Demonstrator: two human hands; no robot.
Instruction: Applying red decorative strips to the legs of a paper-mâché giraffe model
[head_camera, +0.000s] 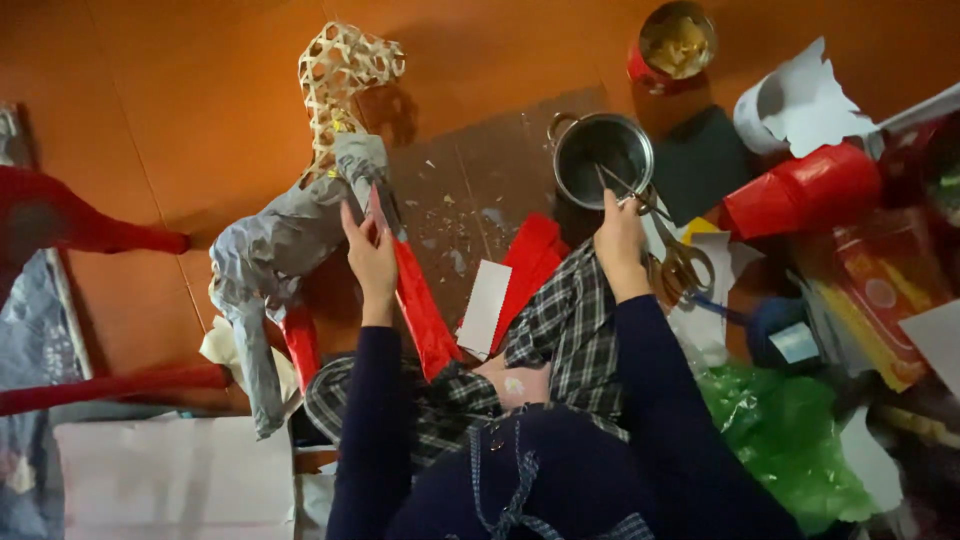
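Both hands raised: left hand (370, 255) pinches red paper strip (420, 310); right hand (620, 240) grips brush (622, 187) over pot (602, 158).

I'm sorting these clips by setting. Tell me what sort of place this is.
Probably a home floor used as a craft corner. The person sits on an orange floor amid paper scraps, beside a woven frame figure partly covered in paper, with scissors and a metal pot close by.
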